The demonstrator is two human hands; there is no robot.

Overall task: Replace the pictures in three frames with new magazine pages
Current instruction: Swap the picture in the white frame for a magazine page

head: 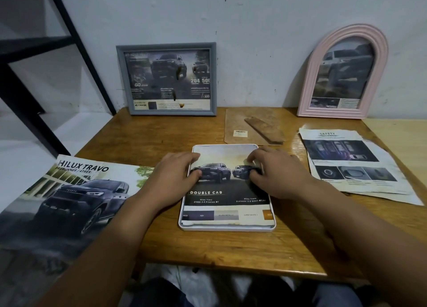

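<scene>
Between the two hands, on the wooden table (208, 249), lies a white frame (227, 228) face down, with a "DOUBLE CAB" magazine page (227, 198) laid inside its rim. Its long axis runs away from the person, toward the wall. The left hand (175, 168) rests on the left edge of the page, its fingers loosely curled and pressing down. The right hand (272, 168) rests on the right part, fingertips bent onto the paper near the right rim; whether they pinch anything I cannot tell. Just behind the frame, nearer to the right hand, lies the brown backing board (238, 126) with its stand. I judge the page must sit flat first, then the right hand reaches forward for the board. Against the wall lean a grey frame (120, 80) and a pink arched frame (307, 85), both already with car pages.
</scene>
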